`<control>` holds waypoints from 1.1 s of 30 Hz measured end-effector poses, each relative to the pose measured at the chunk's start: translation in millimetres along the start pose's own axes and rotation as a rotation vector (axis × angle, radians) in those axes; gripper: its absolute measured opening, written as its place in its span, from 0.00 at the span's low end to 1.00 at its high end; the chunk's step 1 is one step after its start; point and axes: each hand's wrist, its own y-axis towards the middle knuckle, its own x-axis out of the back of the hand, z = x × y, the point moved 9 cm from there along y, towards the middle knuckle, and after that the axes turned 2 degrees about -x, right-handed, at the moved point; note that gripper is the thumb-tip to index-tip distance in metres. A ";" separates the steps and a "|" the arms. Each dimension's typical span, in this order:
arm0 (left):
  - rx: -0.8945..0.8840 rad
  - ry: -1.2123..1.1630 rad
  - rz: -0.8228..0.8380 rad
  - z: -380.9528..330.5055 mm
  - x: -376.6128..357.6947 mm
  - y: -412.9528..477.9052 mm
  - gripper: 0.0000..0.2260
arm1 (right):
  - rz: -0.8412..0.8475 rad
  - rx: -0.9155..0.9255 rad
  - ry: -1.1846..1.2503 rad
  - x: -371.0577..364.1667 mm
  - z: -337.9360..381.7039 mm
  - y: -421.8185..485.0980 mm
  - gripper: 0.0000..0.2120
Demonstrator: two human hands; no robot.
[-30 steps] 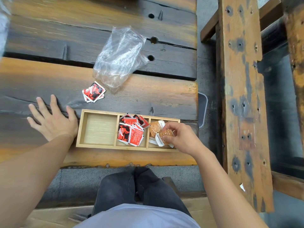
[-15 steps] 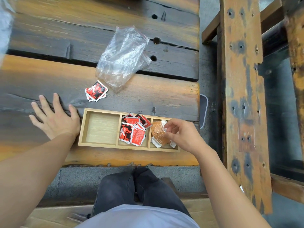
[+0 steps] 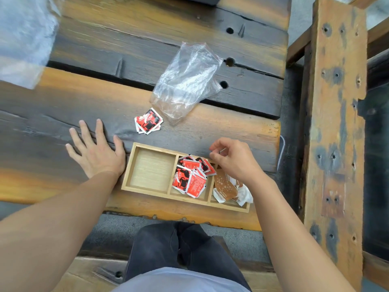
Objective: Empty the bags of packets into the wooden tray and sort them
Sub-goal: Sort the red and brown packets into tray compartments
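Left hand (image 3: 97,153) flat, palm down, fingers spread and pointing away from the body, thumb lying just beside the left end wall of the shallow three-compartment light wooden tray (image 3: 128,168). Left forearm bare, running back toward the lower left. Right hand (image 3: 234,159) raised over the tray's far rim at the right-hand compartment, knuckles up, fingers curled inward, thumb and forefinger tips pinched together; whether anything is between them cannot be told. Right forearm bare, crossing the tray's right end toward the lower right. Dark-trousered knees together below the tray.
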 end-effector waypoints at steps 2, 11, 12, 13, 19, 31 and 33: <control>0.006 0.020 0.016 1.4 -1.4 0.4 0.27 | 0.032 0.041 -0.020 -13.9 20.2 13.2 0.06; 0.015 0.046 0.038 3.8 -3.9 2.3 0.28 | 0.135 0.283 -0.217 -82.9 125.0 78.3 0.20; 0.015 0.052 0.039 4.1 -4.0 2.6 0.28 | 0.119 0.305 -0.247 -87.3 132.7 85.2 0.19; 0.015 0.056 0.042 4.1 -4.1 3.1 0.28 | 0.104 0.324 -0.280 -91.1 139.6 91.7 0.18; 0.021 0.068 0.053 4.7 -6.4 4.0 0.28 | 0.101 0.363 -0.396 -111.6 157.2 113.7 0.22; 0.021 0.064 0.060 3.8 -8.5 4.1 0.28 | -0.048 0.373 -0.412 -103.1 149.3 106.6 0.11; 0.020 0.070 0.056 3.5 -8.3 4.0 0.28 | -0.047 0.361 -0.358 -96.9 147.8 104.6 0.07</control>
